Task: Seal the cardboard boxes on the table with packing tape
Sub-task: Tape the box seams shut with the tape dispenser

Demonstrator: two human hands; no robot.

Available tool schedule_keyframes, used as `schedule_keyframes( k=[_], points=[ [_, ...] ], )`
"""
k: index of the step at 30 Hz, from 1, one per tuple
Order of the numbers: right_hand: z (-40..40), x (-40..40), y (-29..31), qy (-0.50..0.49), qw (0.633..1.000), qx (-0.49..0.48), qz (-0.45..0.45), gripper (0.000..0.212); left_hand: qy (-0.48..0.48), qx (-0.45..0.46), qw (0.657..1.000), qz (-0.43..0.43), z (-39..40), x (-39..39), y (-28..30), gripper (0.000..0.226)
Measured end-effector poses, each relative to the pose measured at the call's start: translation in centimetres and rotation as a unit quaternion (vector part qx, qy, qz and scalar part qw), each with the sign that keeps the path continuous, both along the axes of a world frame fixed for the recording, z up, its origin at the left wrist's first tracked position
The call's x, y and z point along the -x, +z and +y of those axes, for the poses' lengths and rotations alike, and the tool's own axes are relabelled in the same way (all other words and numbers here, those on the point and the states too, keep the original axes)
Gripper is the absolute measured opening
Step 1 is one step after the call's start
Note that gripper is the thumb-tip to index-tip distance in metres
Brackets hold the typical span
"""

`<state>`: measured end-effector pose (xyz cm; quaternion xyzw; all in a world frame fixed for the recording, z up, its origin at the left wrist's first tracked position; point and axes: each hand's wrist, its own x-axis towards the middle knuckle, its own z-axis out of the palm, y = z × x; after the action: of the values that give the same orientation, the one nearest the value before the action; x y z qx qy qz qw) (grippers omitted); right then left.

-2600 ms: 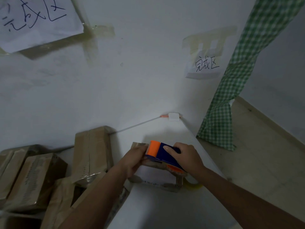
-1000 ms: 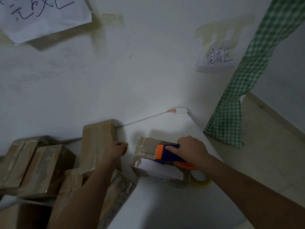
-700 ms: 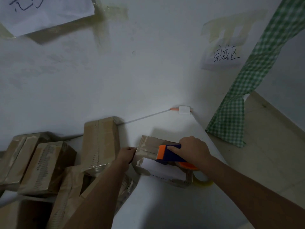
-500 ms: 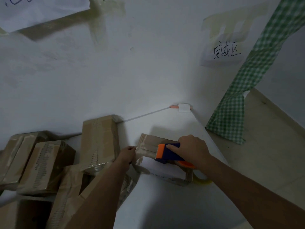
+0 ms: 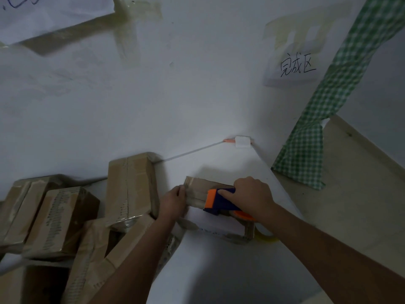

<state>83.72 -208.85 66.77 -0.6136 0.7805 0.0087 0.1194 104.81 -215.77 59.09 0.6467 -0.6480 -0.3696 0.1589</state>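
Note:
A small cardboard box (image 5: 197, 187) with a white label on its top lies on the white table (image 5: 219, 270) near the right edge. My right hand (image 5: 252, 196) grips a blue and orange tape dispenser (image 5: 219, 201) pressed flat on the box top, orange end pointing left. My left hand (image 5: 174, 201) rests against the box's left end, fingers curled at its edge and pressing on the tape there. A yellowish tape roll (image 5: 266, 234) shows below the right wrist.
Several taped cardboard boxes are piled on the left, one upright box (image 5: 131, 187) against the wall and others (image 5: 57, 220) lying beside it. Paper signs (image 5: 293, 69) are taped to the white wall. A green checked cloth (image 5: 311, 139) hangs at the right, above the floor.
My left hand came from the upright box to the left end of the small box. The dispenser stayed on the box top, shifting slightly left.

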Motion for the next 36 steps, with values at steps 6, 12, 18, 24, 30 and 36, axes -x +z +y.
schedule_keyframes(
  k=[6, 12, 18, 24, 30, 36],
  points=[
    [-0.4, 0.6, 0.6, 0.014, 1.000, -0.025, -0.004, 0.059, -0.031, -0.039, 0.999, -0.002, 0.4, 0.6, -1.3, 0.047],
    [0.6, 1.7, 0.8, 0.034, 0.998, -0.030, -0.050, 0.062, -0.031, -0.031, 0.999, -0.019, 0.6, 0.6, -1.6, 0.048],
    [3.7, 7.4, 0.4, 0.021, 0.998, -0.050, -0.035, 0.066, -0.066, -0.010, 0.997, -0.036, 0.3, 0.2, -1.2, 0.049],
    [6.4, 10.1, -1.2, 0.001, 0.998, -0.032, -0.046, 0.064, -0.076, 0.029, 0.995, -0.066, 0.3, 0.2, -1.3, 0.046],
    [7.0, 9.7, -1.6, -0.017, 0.999, -0.030, -0.030, 0.061, -0.170, 0.197, 0.932, -0.252, 1.9, 2.1, 0.9, 0.052],
    [7.7, 9.1, -2.6, -0.043, 0.998, -0.020, -0.051, 0.063, -0.288, 0.141, 0.899, -0.298, 7.7, 4.0, -0.9, 0.066]
  ],
)
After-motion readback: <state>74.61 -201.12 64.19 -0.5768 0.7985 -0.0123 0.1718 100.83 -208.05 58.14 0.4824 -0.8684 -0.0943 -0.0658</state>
